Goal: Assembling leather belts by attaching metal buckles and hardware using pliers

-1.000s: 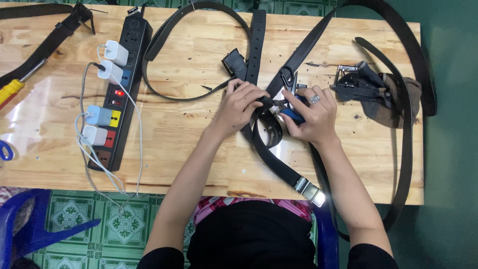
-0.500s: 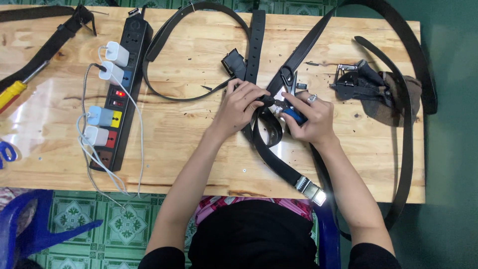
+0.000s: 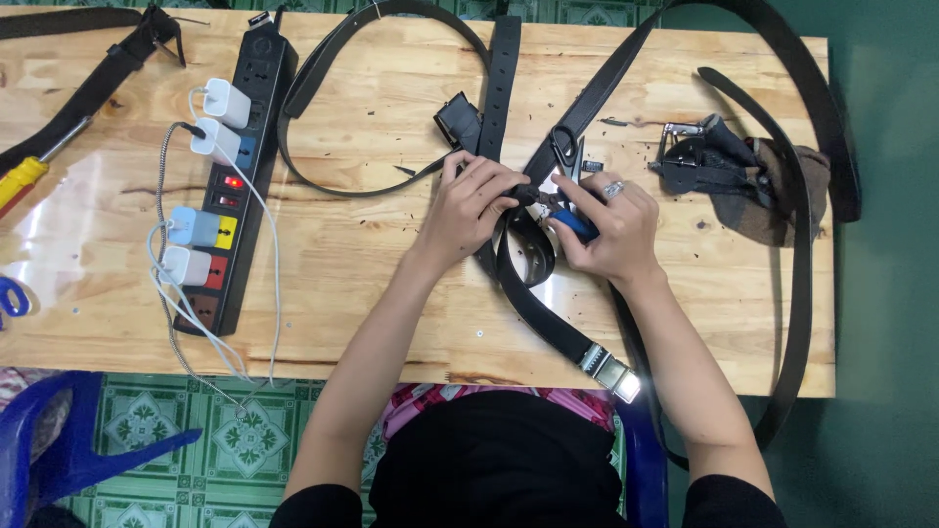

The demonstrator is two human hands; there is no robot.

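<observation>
Wooden bench [image 3: 391, 323]: nothing's really shifted, left hand [image 3: 474, 210] still pinches belt [image 3: 533, 293], right hand [image 3: 611, 230] at 3 o'clock still gripping blue-handled pliers [image 3: 567, 217].

The left hand [image 3: 476, 207] pinches a black belt [image 3: 533, 293]. The right hand [image 3: 611, 230], just beside it, squeezes blue-handled pliers [image 3: 565, 213] on the belt.

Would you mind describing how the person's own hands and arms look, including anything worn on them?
Both forearms are bare to the upper arm, where dark short sleeves begin. The right hand wears a silver ring on one finger. The left hand shows no ring, watch or glove.
</observation>
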